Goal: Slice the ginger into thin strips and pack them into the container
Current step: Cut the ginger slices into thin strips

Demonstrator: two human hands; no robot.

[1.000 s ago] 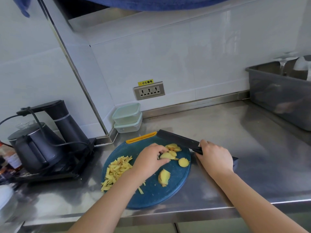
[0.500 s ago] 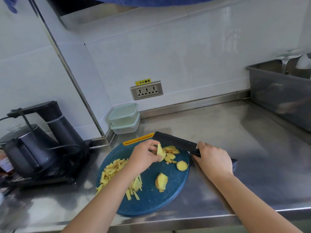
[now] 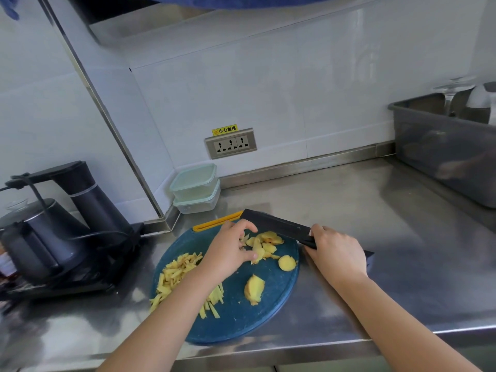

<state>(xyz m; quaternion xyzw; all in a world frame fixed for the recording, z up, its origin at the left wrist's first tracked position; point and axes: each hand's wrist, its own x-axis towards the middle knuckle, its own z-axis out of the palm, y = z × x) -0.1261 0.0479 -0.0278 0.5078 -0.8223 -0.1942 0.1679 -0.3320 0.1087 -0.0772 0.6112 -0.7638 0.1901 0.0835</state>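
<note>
Head view.
- Left hand [image 3: 230, 253]: fingers curled about the slices [image 3: 265, 242], thumb against one, at the far side of the board [image 3: 268, 315].
- Right hand [image 3: 335, 251]: fingers clamped on the knife [image 3: 276, 226], blade just beyond the slices.
- Advice: lay the slices flat and overlapping, tuck the fingertips back, cut narrow.
- Strips [image 3: 174, 275]: heaped at the board's left.
- Chunk [image 3: 253, 289]: uncut, mid-board.
- Containers [image 3: 196, 187]: two, stacked, lidded, by the wall.
- Desk [image 3: 389, 237]: shiny steel, likely slick.
- Room: kettle [image 3: 40, 237] left, socket [image 3: 230, 143] on the tiles, bin [image 3: 442, 146] right.
</note>
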